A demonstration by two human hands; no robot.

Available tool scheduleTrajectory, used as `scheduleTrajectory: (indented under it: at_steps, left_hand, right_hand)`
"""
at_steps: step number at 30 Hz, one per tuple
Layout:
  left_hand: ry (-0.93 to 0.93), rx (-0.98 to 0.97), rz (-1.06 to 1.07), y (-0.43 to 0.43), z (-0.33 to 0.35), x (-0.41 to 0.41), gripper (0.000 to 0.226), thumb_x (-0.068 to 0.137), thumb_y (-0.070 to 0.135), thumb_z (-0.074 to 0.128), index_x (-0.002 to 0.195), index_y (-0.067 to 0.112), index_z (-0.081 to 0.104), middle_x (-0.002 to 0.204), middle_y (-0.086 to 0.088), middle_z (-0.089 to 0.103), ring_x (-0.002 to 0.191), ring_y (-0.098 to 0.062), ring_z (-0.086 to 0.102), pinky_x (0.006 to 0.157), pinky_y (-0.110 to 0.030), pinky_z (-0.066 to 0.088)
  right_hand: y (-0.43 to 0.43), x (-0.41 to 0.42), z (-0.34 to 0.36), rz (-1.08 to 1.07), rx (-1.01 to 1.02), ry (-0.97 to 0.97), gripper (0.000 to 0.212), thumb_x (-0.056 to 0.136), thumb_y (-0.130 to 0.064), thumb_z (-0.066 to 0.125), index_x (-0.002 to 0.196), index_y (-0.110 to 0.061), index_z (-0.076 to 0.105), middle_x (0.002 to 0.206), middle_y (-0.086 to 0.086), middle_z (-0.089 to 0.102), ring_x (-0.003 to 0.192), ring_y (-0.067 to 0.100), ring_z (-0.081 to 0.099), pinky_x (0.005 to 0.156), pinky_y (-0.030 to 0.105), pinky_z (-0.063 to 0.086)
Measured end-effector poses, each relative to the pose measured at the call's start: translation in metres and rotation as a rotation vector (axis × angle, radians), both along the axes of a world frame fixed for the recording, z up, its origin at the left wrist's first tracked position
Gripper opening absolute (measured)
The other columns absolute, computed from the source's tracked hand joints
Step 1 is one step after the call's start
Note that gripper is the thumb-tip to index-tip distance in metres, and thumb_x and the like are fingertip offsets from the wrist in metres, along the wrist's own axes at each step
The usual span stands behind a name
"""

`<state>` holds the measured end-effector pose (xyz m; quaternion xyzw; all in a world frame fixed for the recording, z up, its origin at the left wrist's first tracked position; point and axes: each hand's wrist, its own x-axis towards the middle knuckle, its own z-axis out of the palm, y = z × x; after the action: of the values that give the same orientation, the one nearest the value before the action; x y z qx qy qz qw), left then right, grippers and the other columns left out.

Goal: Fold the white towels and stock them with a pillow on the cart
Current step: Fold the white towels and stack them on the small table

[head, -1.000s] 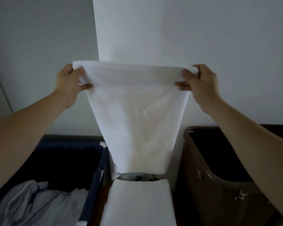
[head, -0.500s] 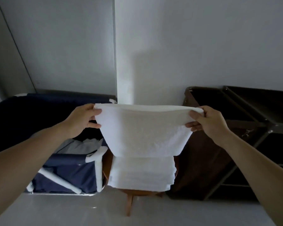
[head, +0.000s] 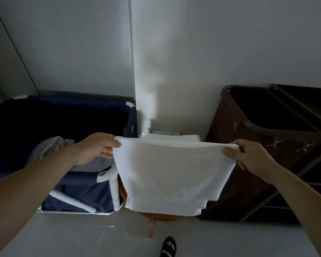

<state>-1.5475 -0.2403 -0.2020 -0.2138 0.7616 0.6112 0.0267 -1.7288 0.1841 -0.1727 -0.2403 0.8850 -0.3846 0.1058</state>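
Towel (head: 172, 169) is up in the air, stretched flat between both hands and hanging down folded over. Left hand (head: 98, 147) pinches the top left corner, thumb on the near side and fingers curled behind. Right hand (head: 248, 156) pinches the top right corner the same way. It hangs right in front of a stack (head: 174, 137) of folded white towels on a wooden stool (head: 151, 219). Blue bin (head: 82, 197) with grey linen sits on the left, brown cart (head: 239, 173) on the right, both just beside the stool. A sandal (head: 168, 246) pokes in at the bottom.
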Motion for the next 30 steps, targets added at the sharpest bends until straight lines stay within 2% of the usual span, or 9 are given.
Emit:
scheduleTrajectory:
  at_steps: [3, 7, 12, 15, 17, 19, 23, 27, 30]
  left_hand:
    - [-0.021, -0.029, 0.049, -0.005, -0.013, -0.051, 0.024, 0.097, 0.015, 0.059, 0.117, 0.004, 0.066, 0.106, -0.010, 0.075, 0.099, -0.027, 0.073, 0.093, -0.045, 0.054]
    - [-0.102, -0.029, 0.159, -0.018, -0.055, -0.135, 0.022, 0.099, 0.015, 0.056, 0.117, 0.007, 0.065, 0.105, -0.009, 0.075, 0.097, -0.026, 0.073, 0.096, -0.047, 0.054]
    - [-0.266, 0.050, 0.311, -0.030, -0.139, -0.222, 0.023, 0.098, 0.013, 0.059, 0.118, 0.002, 0.063, 0.111, -0.017, 0.071, 0.104, -0.034, 0.067, 0.099, -0.049, 0.051]
    - [-0.369, 0.054, 0.354, -0.030, -0.190, -0.248, 0.021, 0.098, 0.016, 0.059, 0.114, 0.002, 0.062, 0.112, -0.022, 0.068, 0.104, -0.036, 0.065, 0.085, -0.040, 0.052]
    - [-0.424, 0.017, 0.353, -0.030, -0.217, -0.256, 0.023, 0.099, 0.022, 0.057, 0.113, 0.004, 0.061, 0.108, -0.021, 0.067, 0.099, -0.036, 0.065, 0.077, -0.038, 0.050]
    - [-0.456, 0.021, 0.353, -0.030, -0.233, -0.257, 0.025, 0.100, 0.027, 0.055, 0.115, 0.008, 0.060, 0.104, -0.014, 0.068, 0.093, -0.030, 0.066, 0.071, -0.036, 0.051]
    - [-0.414, 0.032, 0.357, -0.034, -0.236, -0.252, 0.020, 0.100, 0.030, 0.054, 0.110, 0.015, 0.063, 0.103, -0.010, 0.070, 0.091, -0.027, 0.067, 0.066, -0.034, 0.051]
    - [-0.254, 0.015, 0.399, -0.040, -0.216, -0.265, 0.017, 0.100, 0.030, 0.054, 0.101, 0.018, 0.066, 0.086, -0.001, 0.072, 0.078, -0.022, 0.070, 0.062, -0.033, 0.053]
    - [-0.165, 0.108, 0.531, -0.053, -0.205, -0.293, 0.014, 0.100, 0.026, 0.054, 0.097, 0.016, 0.063, 0.073, 0.005, 0.070, 0.063, -0.015, 0.067, 0.054, -0.030, 0.053]
  right_hand:
    - [-0.023, -0.058, -0.031, -0.075, -0.009, -0.004, 0.018, 0.086, -0.044, 0.071, 0.087, -0.026, 0.069, 0.074, -0.010, 0.070, 0.070, 0.007, 0.067, 0.064, 0.025, 0.050]
    - [-0.062, -0.139, -0.084, -0.135, -0.037, -0.148, 0.023, 0.084, -0.047, 0.072, 0.089, -0.026, 0.068, 0.085, -0.006, 0.071, 0.079, 0.014, 0.068, 0.066, 0.028, 0.052]
    - [-0.105, -0.217, -0.186, -0.266, -0.101, -0.431, 0.024, 0.089, -0.033, 0.074, 0.099, -0.013, 0.067, 0.100, 0.007, 0.071, 0.090, 0.026, 0.068, 0.079, 0.045, 0.058]
    - [-0.121, -0.232, -0.247, -0.400, -0.064, -0.542, 0.032, 0.092, -0.029, 0.070, 0.115, -0.008, 0.063, 0.109, 0.010, 0.067, 0.095, 0.028, 0.066, 0.086, 0.048, 0.057]
    - [-0.121, -0.233, -0.273, -0.446, -0.040, -0.587, 0.032, 0.090, -0.033, 0.071, 0.113, -0.012, 0.063, 0.106, 0.006, 0.067, 0.093, 0.026, 0.066, 0.088, 0.051, 0.056]
    - [-0.117, -0.233, -0.281, -0.453, -0.016, -0.600, 0.024, 0.088, -0.036, 0.071, 0.102, -0.017, 0.065, 0.102, 0.004, 0.069, 0.090, 0.026, 0.067, 0.087, 0.053, 0.056]
    - [-0.116, -0.235, -0.267, -0.420, -0.002, -0.533, 0.020, 0.091, -0.029, 0.070, 0.091, -0.010, 0.065, 0.092, 0.011, 0.070, 0.088, 0.035, 0.067, 0.082, 0.055, 0.056]
    - [-0.120, -0.244, -0.234, -0.412, -0.137, -0.515, 0.012, 0.090, -0.028, 0.071, 0.088, -0.017, 0.067, 0.087, 0.006, 0.072, 0.087, 0.035, 0.068, 0.078, 0.054, 0.056]
    - [-0.126, -0.267, -0.216, -0.494, -0.239, -0.498, 0.006, 0.088, -0.031, 0.072, 0.088, -0.025, 0.070, 0.086, -0.001, 0.074, 0.086, 0.030, 0.070, 0.076, 0.049, 0.057]
